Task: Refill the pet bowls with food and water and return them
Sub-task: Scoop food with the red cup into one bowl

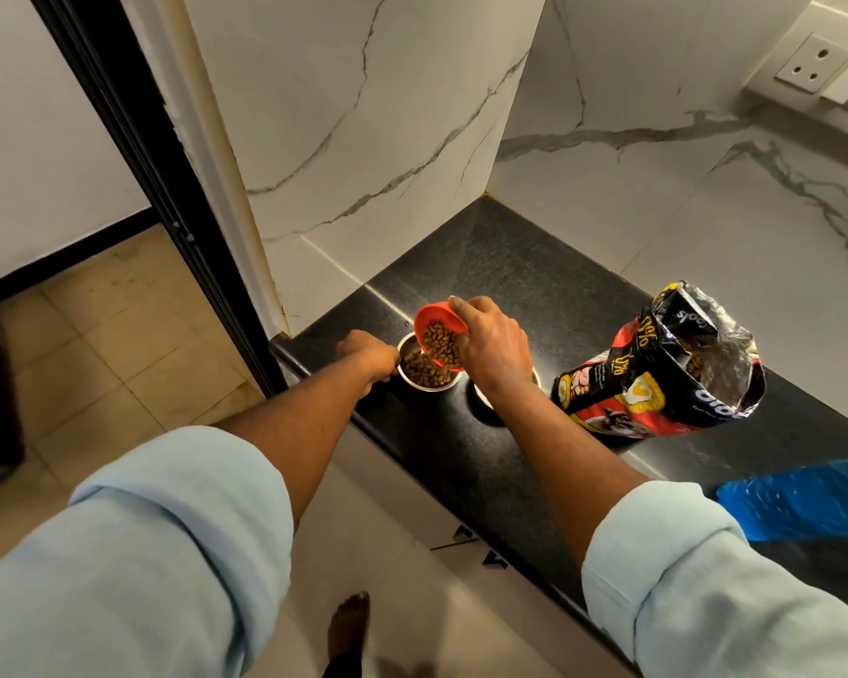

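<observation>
Head view: the right hand (493, 349) grips a red plastic scoop (436, 316), tipped so brown kibble (441, 342) slides into the small round steel bowl (409, 344) at the black stone counter's (510, 266) left end. The left hand (368, 357) clasps its rim, likely steadying it. The open black-and-red food bag (632, 384) stands right, handy.

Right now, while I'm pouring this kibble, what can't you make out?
Second bowl, head view: the right hand, holding the red cup, and its wrist cover most of it; contents unseen.
First bowl: the cup and the gripping left hand hide part of its rim.
Food bag: crumpled mouth hides how much remains.
Blue plastic: cut by right edge, blurred.
</observation>
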A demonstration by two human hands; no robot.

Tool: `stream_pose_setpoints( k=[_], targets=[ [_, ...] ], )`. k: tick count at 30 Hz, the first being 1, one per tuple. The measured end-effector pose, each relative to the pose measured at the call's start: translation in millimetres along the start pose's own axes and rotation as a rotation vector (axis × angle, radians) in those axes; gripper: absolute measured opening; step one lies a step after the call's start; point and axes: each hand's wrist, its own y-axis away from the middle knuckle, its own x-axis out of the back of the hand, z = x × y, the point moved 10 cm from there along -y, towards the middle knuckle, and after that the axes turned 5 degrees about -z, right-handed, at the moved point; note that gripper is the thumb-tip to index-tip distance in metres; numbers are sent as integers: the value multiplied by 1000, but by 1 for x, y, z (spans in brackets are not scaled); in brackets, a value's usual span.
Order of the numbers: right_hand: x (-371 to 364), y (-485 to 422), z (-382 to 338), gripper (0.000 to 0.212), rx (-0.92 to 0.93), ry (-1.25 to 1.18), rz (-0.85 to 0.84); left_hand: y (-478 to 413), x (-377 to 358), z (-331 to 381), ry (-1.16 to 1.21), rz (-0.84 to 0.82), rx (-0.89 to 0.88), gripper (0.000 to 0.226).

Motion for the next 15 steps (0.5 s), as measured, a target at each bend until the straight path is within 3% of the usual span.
stream_pose_setpoints(
  k=[15],
  targets=[
    [-4, 1, -12, 52, 119, 97, 15, -6, -2, -2, 3, -17, 3, 20]
  ],
)
